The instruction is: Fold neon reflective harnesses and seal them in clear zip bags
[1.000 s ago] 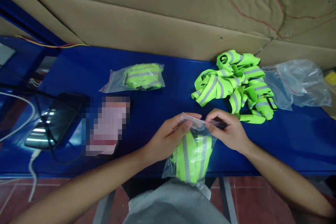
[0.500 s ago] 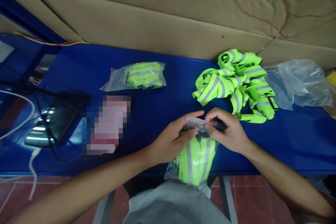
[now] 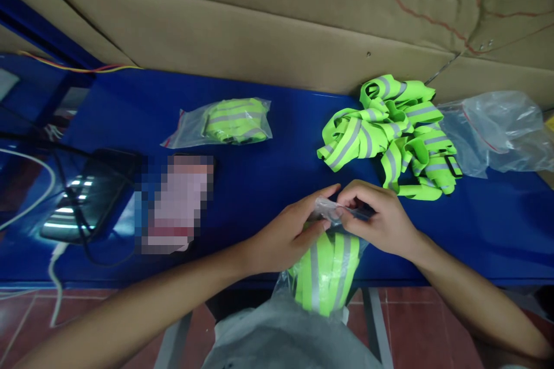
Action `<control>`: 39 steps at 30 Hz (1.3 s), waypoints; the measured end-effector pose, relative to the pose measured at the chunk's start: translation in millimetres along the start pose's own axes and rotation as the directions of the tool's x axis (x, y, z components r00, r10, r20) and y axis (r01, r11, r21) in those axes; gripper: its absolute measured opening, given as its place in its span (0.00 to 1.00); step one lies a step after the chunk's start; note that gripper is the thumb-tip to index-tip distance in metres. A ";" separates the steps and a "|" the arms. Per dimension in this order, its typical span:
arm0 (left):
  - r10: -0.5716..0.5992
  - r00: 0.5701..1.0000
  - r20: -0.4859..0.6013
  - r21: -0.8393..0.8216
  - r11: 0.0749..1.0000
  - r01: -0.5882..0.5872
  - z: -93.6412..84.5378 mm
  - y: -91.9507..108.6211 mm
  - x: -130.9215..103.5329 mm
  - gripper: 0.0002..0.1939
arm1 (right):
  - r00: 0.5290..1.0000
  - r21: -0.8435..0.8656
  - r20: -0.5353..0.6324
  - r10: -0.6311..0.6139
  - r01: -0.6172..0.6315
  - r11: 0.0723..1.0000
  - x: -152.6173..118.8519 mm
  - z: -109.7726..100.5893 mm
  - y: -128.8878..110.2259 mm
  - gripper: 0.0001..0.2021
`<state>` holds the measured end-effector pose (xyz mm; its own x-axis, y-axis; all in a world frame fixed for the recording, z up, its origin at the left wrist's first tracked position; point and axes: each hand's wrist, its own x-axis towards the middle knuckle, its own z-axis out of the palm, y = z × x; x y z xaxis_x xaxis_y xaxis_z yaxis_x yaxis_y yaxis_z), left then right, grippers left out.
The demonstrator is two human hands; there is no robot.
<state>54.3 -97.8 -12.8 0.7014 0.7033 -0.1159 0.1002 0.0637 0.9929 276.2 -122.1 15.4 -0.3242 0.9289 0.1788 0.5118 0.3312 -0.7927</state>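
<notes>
At the table's front edge, a clear plastic zip bag [image 3: 328,207] holds a folded neon-green reflective strap [image 3: 326,271] with grey stripes. My left hand [image 3: 288,233] grips the left side of the bag's mouth between thumb and fingers. With thumb and index finger, my right hand [image 3: 374,213] pinches the mouth's right side. The bag's lower end hangs close to my grey shirt. Beyond my right hand lies a loose heap of neon-green reflective straps [image 3: 389,132]. A second bagged strap [image 3: 237,121] lies flat farther back on the left.
Clear plastic bags [image 3: 502,132] lie at the right by the cardboard-covered back wall [image 3: 242,29]. On the left of the blue table [image 3: 294,155] are a blurred-out phone [image 3: 179,202], a dark shiny device [image 3: 86,196] and a white cable [image 3: 54,282].
My right hand's pinch has shifted slightly left along the bag's mouth, and the bag's top is more bunched. The bag sits slightly lower; the view has moved a little.
</notes>
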 end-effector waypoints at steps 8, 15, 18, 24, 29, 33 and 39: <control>-0.008 0.997 0.074 0.020 1.000 0.007 -0.8 3.7 -1.5 0.31 | 0.999 -0.001 0.038 -0.023 0.023 1.000 0.1 -0.2 -0.4 0.04; 0.003 0.997 0.073 0.036 0.999 -0.006 0.7 8.3 -2.0 0.32 | 0.998 0.023 0.058 -0.025 0.024 0.999 -1.4 -0.2 -1.8 0.04; -0.004 0.996 0.092 0.062 0.998 -0.002 1.5 8.1 -2.7 0.35 | 0.998 0.029 0.068 -0.017 0.015 0.999 -1.1 1.1 -2.6 0.04; -0.020 0.995 0.099 0.124 0.992 0.008 2.0 4.7 -3.2 0.37 | 0.998 0.039 0.056 -0.022 0.019 0.999 1.1 3.6 -6.8 0.05; -0.003 0.991 0.134 0.127 0.992 -0.014 2.8 3.5 -3.0 0.39 | 0.995 0.003 0.076 -0.059 0.059 0.998 -0.4 3.0 -9.3 0.04; -0.029 0.992 0.120 0.130 0.991 0.013 2.6 5.5 -3.9 0.40 | 0.992 -0.015 0.097 -0.082 0.084 0.996 -2.0 3.1 -8.8 0.04; 0.015 0.992 0.126 -0.010 1.000 -0.014 3.4 0.5 -3.5 0.42 | 0.977 0.019 0.110 -0.182 0.181 0.983 -1.2 3.7 -11.1 0.04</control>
<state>54.3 -102.6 -12.0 0.7861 0.6094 -0.1031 0.0833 0.0608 0.9947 267.9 -127.4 21.9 -0.4972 0.8293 0.2550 0.4297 0.4908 -0.7580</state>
